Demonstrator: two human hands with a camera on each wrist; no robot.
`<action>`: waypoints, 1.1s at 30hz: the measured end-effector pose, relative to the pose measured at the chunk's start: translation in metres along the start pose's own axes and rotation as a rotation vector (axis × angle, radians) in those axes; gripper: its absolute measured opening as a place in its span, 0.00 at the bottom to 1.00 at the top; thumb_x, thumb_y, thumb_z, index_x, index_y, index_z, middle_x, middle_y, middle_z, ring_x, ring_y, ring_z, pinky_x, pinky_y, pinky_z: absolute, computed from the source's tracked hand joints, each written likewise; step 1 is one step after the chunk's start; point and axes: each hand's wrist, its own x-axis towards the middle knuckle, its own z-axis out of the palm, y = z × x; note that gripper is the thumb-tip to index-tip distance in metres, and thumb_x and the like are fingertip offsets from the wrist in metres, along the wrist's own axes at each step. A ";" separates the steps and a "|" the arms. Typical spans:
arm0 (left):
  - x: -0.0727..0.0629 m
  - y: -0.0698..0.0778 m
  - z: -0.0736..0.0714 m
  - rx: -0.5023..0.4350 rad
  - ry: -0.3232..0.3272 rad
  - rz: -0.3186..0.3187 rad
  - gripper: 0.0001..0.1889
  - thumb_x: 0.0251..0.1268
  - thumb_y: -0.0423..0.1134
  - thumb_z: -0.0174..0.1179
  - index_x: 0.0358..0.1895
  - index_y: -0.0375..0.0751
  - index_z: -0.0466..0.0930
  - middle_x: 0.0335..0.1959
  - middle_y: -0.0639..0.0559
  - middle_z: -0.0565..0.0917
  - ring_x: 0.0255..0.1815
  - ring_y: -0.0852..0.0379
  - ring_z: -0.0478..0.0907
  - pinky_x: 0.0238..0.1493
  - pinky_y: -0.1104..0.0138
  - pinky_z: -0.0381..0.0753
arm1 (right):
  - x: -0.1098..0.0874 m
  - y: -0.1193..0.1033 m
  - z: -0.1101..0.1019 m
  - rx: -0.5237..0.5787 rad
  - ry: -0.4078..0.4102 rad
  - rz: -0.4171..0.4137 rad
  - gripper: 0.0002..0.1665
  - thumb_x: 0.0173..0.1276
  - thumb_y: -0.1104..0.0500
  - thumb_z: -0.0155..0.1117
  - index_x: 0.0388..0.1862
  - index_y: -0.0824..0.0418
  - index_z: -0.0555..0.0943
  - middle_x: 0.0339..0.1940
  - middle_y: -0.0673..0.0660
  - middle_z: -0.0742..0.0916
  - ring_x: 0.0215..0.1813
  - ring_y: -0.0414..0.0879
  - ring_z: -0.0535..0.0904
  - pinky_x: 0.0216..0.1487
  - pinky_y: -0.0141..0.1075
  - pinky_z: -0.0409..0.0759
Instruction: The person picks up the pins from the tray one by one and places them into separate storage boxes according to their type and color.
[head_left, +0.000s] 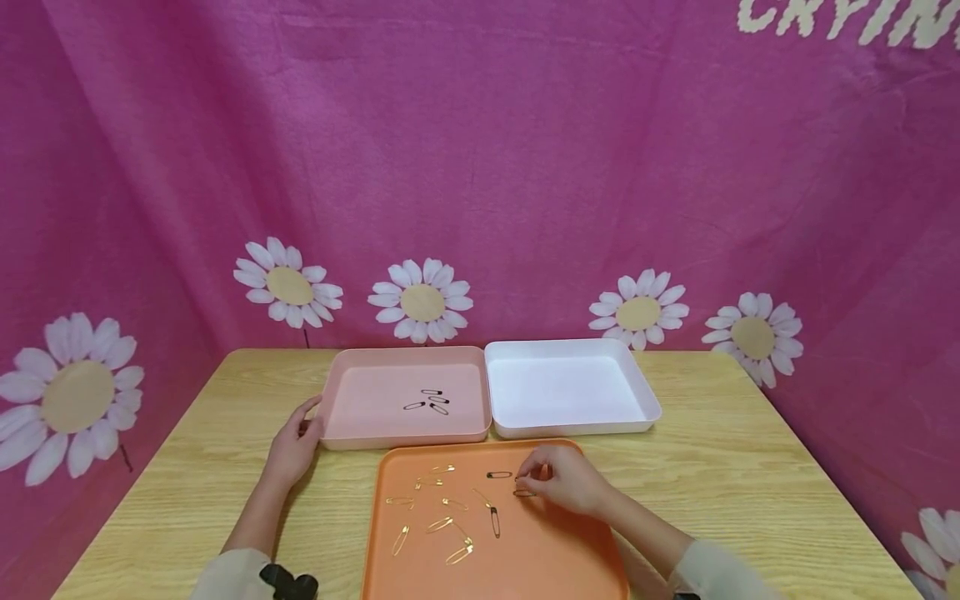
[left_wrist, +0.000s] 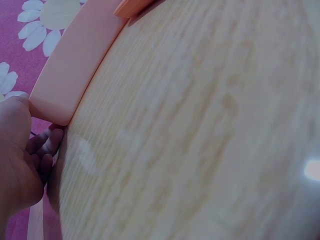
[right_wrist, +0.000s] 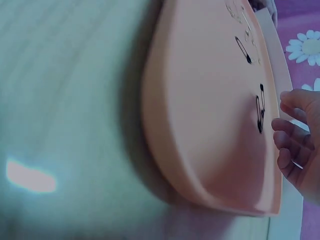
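My left hand (head_left: pixel 292 446) rests against the left wall of the pink tray (head_left: pixel 360 433); in the left wrist view its fingers (left_wrist: pixel 50 142) curl loosely by the tray's corner. My right hand (head_left: pixel 566 479) hovers over the orange tray (head_left: pixel 555 558), fingertips close to a black safety pin (head_left: pixel 525 493). The right wrist view shows the thumb and fingers apart, nothing visible between them. Another black safety pin (head_left: pixel 499 475) lies just left of the hand, and a third black pin (head_left: pixel 495 522) nearer the front. Several gold safety pins (head_left: pixel 401 540) are scattered on the tray's left side.
Several black safety pins (head_left: pixel 438 400) lie inside the pink tray. To its right, side by side, stands a white tray (head_left: pixel 577 430). All trays sit on a wooden table (head_left: pixel 750 492), backed by a magenta curtain (head_left: pixel 480 167) with daisies.
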 end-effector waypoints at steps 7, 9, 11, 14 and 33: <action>0.000 0.001 0.000 -0.005 0.007 0.005 0.25 0.75 0.47 0.37 0.71 0.45 0.56 0.54 0.32 0.74 0.57 0.41 0.70 0.59 0.51 0.65 | -0.012 -0.009 0.013 0.053 -0.012 -0.002 0.02 0.57 0.58 0.69 0.28 0.56 0.84 0.25 0.45 0.82 0.27 0.29 0.69 0.28 0.25 0.70; 0.000 0.002 0.000 -0.007 0.010 0.007 0.25 0.75 0.46 0.37 0.71 0.44 0.56 0.54 0.31 0.74 0.57 0.41 0.70 0.59 0.51 0.65 | -0.014 -0.011 0.017 0.048 -0.018 0.007 0.02 0.58 0.57 0.68 0.28 0.54 0.84 0.25 0.44 0.80 0.28 0.29 0.70 0.30 0.25 0.71; 0.000 0.003 -0.001 -0.006 0.009 0.005 0.25 0.75 0.47 0.37 0.71 0.45 0.55 0.54 0.31 0.74 0.57 0.41 0.70 0.60 0.51 0.65 | -0.016 -0.014 0.020 0.038 -0.018 0.025 0.02 0.58 0.56 0.68 0.27 0.53 0.84 0.25 0.42 0.79 0.29 0.30 0.69 0.31 0.25 0.70; 0.000 0.003 -0.001 -0.002 0.006 0.002 0.25 0.75 0.47 0.37 0.71 0.45 0.55 0.55 0.31 0.74 0.57 0.41 0.69 0.60 0.50 0.65 | -0.018 -0.019 0.026 0.003 -0.005 0.037 0.03 0.57 0.54 0.69 0.26 0.51 0.83 0.24 0.41 0.78 0.28 0.29 0.68 0.31 0.24 0.68; 0.002 -0.003 0.002 -0.007 0.007 0.004 0.25 0.75 0.47 0.37 0.71 0.45 0.55 0.55 0.31 0.74 0.57 0.40 0.70 0.60 0.49 0.64 | -0.025 -0.042 0.034 -0.393 0.045 -0.020 0.05 0.53 0.52 0.70 0.23 0.49 0.82 0.25 0.42 0.77 0.28 0.37 0.77 0.25 0.29 0.68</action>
